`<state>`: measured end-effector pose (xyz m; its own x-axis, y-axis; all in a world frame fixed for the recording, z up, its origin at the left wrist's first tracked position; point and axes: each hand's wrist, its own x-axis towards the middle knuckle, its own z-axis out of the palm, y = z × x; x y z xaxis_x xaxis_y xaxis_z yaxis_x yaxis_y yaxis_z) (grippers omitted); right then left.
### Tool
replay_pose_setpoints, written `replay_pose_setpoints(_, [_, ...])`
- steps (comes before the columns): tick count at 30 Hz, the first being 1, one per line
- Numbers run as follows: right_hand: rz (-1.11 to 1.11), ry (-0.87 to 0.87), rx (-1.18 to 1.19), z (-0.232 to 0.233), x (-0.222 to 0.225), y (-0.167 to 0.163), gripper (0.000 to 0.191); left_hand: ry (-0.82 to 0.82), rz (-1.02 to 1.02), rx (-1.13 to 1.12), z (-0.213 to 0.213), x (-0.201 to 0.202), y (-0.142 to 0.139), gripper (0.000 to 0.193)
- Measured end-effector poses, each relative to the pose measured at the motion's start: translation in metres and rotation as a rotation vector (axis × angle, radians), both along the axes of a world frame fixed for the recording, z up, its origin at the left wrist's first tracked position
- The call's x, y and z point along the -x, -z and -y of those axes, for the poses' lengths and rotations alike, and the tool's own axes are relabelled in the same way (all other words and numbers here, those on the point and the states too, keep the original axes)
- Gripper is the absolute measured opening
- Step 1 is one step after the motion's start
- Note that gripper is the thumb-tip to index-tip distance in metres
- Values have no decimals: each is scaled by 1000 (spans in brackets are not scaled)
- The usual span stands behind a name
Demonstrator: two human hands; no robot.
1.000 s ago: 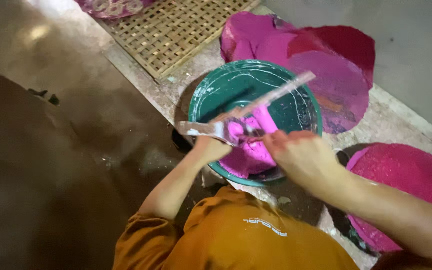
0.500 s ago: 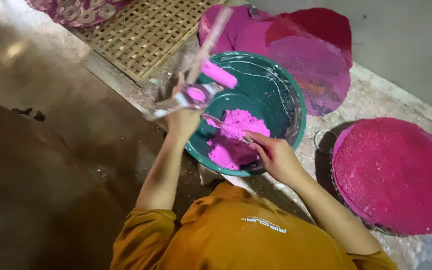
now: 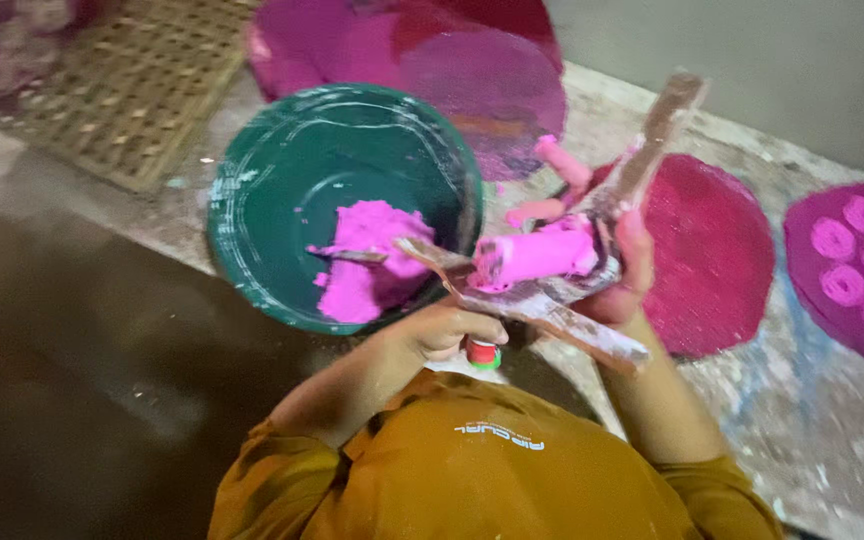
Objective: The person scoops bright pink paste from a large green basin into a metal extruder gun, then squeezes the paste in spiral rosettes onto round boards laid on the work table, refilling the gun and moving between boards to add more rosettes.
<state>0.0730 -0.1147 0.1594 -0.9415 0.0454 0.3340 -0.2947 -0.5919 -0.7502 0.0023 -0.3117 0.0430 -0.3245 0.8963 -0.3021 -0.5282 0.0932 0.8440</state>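
A green bowl (image 3: 282,190) holds a lump of bright pink dough (image 3: 372,260) on its right side. Just right of the bowl's rim I hold a wooden hand press (image 3: 592,250), dusted white, with a thick roll of pink dough (image 3: 537,255) packed in its middle. My right hand (image 3: 627,275) grips the press from the right, and one handle sticks up toward the far right. My left hand (image 3: 447,330) is closed under the other wooden handle, whose tip points into the bowl.
A woven mat (image 3: 142,90) lies at the far left. Round pink and purple trays (image 3: 472,70) lie behind the bowl, a red one (image 3: 712,250) sits at the right, and a purple one (image 3: 857,270) carries several pink coils. A small red-and-green object (image 3: 484,353) sits under my left hand.
The press has swung from above the bowl's left side to just right of the bowl. My right hand left the dough in the bowl and now grips the press.
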Motion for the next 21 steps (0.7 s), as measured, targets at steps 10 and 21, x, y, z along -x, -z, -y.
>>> replay_pose_setpoints(10, [-635,401,-1399,-52,-106,-81,51,277,-822,-255,-68,-15,-90,38])
replay_pose_setpoints(21, [488,-67,-884,-144,-196,-38,105,440,-937,-188,-135,-30,-81,54])
